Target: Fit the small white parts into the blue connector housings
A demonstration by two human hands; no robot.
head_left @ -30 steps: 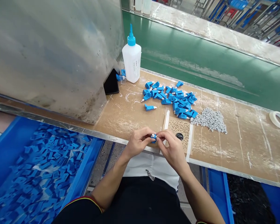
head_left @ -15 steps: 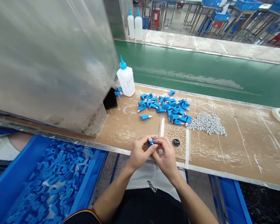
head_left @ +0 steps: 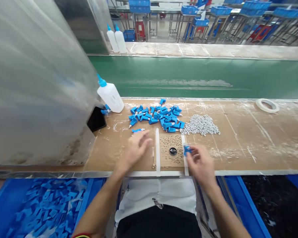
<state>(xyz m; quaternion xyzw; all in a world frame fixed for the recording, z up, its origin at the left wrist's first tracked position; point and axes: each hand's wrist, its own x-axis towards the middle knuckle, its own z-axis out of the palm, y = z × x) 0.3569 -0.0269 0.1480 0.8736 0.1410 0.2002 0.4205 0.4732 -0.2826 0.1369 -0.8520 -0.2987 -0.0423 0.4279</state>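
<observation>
My right hand (head_left: 201, 165) pinches a small blue plastic part (head_left: 187, 149) by the right-hand white tape strip. Motion smears this hand a little. My left hand (head_left: 134, 150) is over the board to the left, thumb and fingers apart with nothing visible between them. Just beyond its fingertips lies a single blue plastic part (head_left: 137, 130) with a pale tip. Between the hands, a small round dish of black liquid (head_left: 173, 151) sits on a speckled cardboard patch (head_left: 166, 160). Behind them spreads a pile of blue plastic parts (head_left: 164, 115), beside a heap of small grey pieces (head_left: 201, 125).
A white squeeze bottle (head_left: 111, 97) stands at the left by a metal cabinet (head_left: 39, 99) and a black phone-like object (head_left: 96, 119). A tape roll (head_left: 267, 105) lies at right. Blue bins (head_left: 86, 198) flank my lap. A green belt (head_left: 176, 72) runs behind.
My hands were together around a blue part; they have parted. The right hand has carried a blue part rightward, and the left has moved left toward the lone part. The camera view has turned.
</observation>
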